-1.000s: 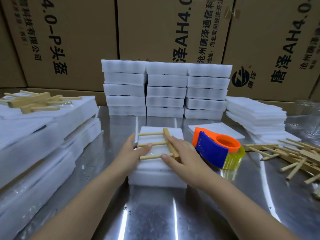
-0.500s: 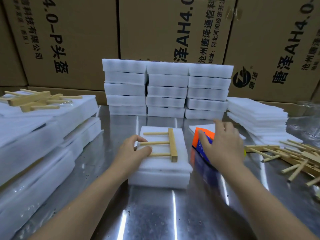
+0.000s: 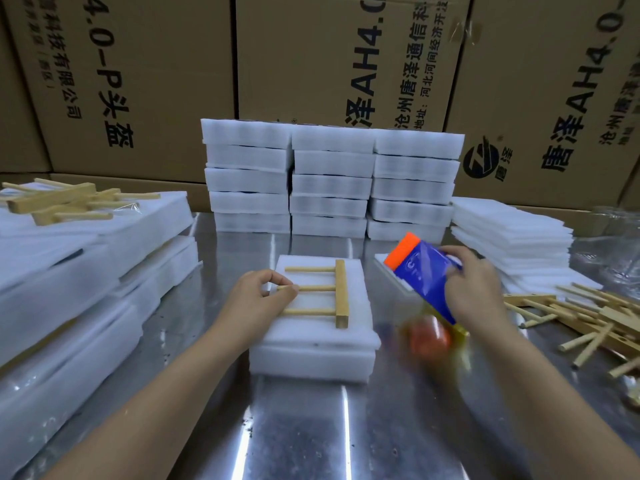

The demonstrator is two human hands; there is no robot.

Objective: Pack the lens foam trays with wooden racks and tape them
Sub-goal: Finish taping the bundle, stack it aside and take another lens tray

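A white foam tray [image 3: 317, 336] lies in the middle of the steel table, a thin foam sheet on top of it. On that sheet rests a wooden rack [image 3: 330, 293] with three dowels pointing left. My left hand [image 3: 258, 301] pinches the tip of the middle dowel and rests on the tray's left edge. My right hand [image 3: 476, 292] grips the blue and orange tape dispenser [image 3: 420, 271], lifted and tilted just right of the tray; its lower part is motion-blurred.
Stacked foam trays [image 3: 330, 181] stand behind in three columns. Foam sheets [image 3: 509, 237] pile at the right, more foam [image 3: 76, 271] at the left with wooden racks [image 3: 62, 200] on top. Loose racks [image 3: 588, 313] lie at the far right. Cardboard boxes [image 3: 173, 81] wall the back.
My right hand left the rack, reached right, took hold of the tape dispenser and lifted it off the table. My left hand stayed on the rack and tray.
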